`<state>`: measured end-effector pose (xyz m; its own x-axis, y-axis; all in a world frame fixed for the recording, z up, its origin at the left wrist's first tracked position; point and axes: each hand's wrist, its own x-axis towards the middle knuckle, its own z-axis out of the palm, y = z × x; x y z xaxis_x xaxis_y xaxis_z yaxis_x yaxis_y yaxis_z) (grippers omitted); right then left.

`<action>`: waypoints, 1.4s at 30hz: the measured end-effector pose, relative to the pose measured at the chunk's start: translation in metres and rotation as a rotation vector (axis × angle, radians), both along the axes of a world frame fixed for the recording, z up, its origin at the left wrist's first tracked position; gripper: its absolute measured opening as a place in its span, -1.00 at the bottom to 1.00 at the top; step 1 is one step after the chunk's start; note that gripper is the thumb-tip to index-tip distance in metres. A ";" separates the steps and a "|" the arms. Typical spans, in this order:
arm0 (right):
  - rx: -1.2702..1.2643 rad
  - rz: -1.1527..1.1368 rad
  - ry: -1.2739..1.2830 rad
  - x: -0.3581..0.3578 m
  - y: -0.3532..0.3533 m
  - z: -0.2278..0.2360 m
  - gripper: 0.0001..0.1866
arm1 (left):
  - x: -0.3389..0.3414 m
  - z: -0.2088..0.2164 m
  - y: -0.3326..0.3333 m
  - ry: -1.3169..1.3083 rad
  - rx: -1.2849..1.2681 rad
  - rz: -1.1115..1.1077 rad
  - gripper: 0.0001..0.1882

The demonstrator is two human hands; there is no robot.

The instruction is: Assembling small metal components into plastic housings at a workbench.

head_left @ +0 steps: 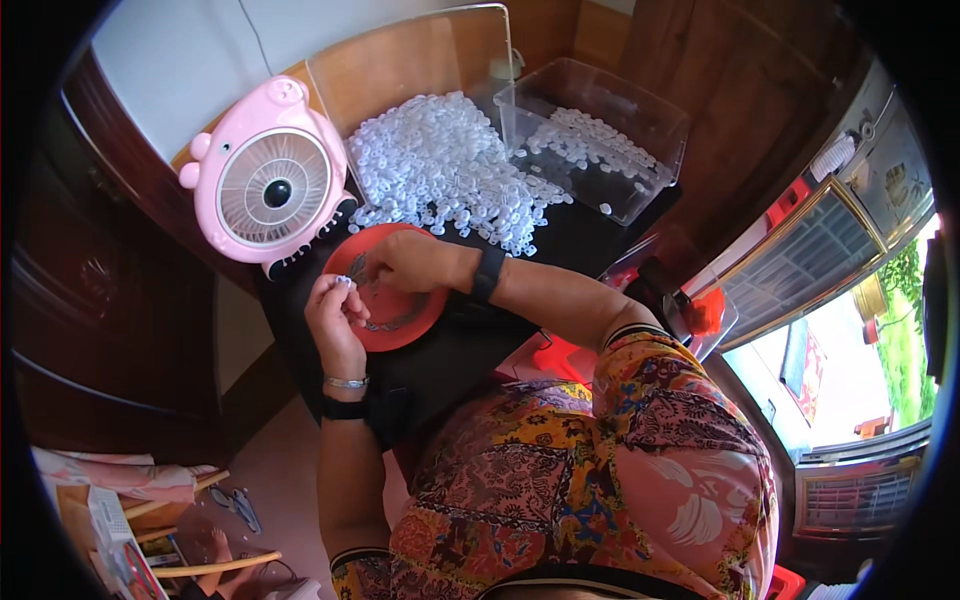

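Observation:
A round red plate rests on the black tabletop, with small dark grey pieces scattered in it. Over the plate's left side, my left hand is closed, pinching a small white plastic piece at its fingertips. My right hand reaches into the plate, its fingers drawn together near the grey pieces; whatever they hold is hidden. Beyond the plate lies a large heap of small white plastic pieces, spread across the back of the table.
A pink pig-shaped fan stands left of the heap. At the back right, a clear plastic bin holds more white pieces. A clear panel rises behind the heap. Slippers lie on the floor at lower left.

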<state>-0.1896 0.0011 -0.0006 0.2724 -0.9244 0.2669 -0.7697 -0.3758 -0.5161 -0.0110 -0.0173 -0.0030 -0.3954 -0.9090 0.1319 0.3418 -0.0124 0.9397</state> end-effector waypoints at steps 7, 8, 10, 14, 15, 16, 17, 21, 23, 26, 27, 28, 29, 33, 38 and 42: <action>-0.001 0.064 -0.219 -0.009 -0.011 -0.005 -0.80 | -0.002 -0.006 0.000 0.003 0.017 0.008 -0.88; 0.071 0.088 -0.377 -0.010 -0.009 -0.006 -0.81 | -0.005 -0.004 0.002 0.009 0.015 -0.010 -0.88; 0.215 0.073 -0.589 -0.003 0.000 0.009 -0.82 | -0.003 -0.007 0.000 -0.040 -0.010 -0.007 -0.88; 0.293 0.049 -0.837 0.005 0.009 0.019 -0.82 | -0.002 -0.003 0.004 -0.105 -0.041 -0.030 -0.85; 0.293 0.067 -0.897 0.006 0.008 0.017 -0.81 | -0.002 0.000 0.006 -0.131 -0.046 -0.045 -0.83; 0.300 0.076 -0.900 0.007 0.008 0.016 -0.81 | -0.002 0.002 0.008 -0.127 -0.056 -0.048 -0.83; 0.296 0.069 -0.902 0.007 0.009 0.016 -0.80 | -0.003 0.004 0.010 -0.132 -0.054 -0.042 -0.83; 0.273 0.078 -0.919 0.012 0.013 0.015 -0.79 | -0.003 0.003 0.011 -0.168 -0.115 -0.049 -0.82; 0.264 0.086 -0.941 0.013 0.014 0.016 -0.80 | -0.003 0.001 0.011 -0.127 -0.118 -0.057 -0.82; 0.252 0.091 -0.919 0.012 0.015 0.015 -0.81 | -0.007 0.000 0.013 -0.068 -0.076 -0.029 -0.87; 0.236 0.099 -0.900 0.013 0.016 0.015 -0.82 | -0.007 -0.001 0.013 -0.069 -0.075 -0.029 -0.87; 0.220 0.107 -0.881 0.013 0.016 0.015 -0.83 | -0.007 -0.003 0.013 -0.099 -0.101 -0.016 -0.87; 0.222 0.107 -0.882 0.014 0.017 0.014 -0.83 | -0.007 -0.005 0.013 -0.131 -0.126 -0.004 -0.87; 0.153 0.095 -0.810 0.017 0.020 0.015 -0.86 | -0.010 -0.009 0.015 -0.125 -0.113 0.020 -0.87; 0.079 0.002 -0.691 0.020 0.026 0.013 -0.88 | -0.014 -0.007 0.022 -0.092 -0.125 0.070 -0.86; 0.032 0.043 -0.688 0.015 0.018 0.000 -0.88 | -0.010 -0.012 0.015 -0.129 -0.093 0.017 -0.85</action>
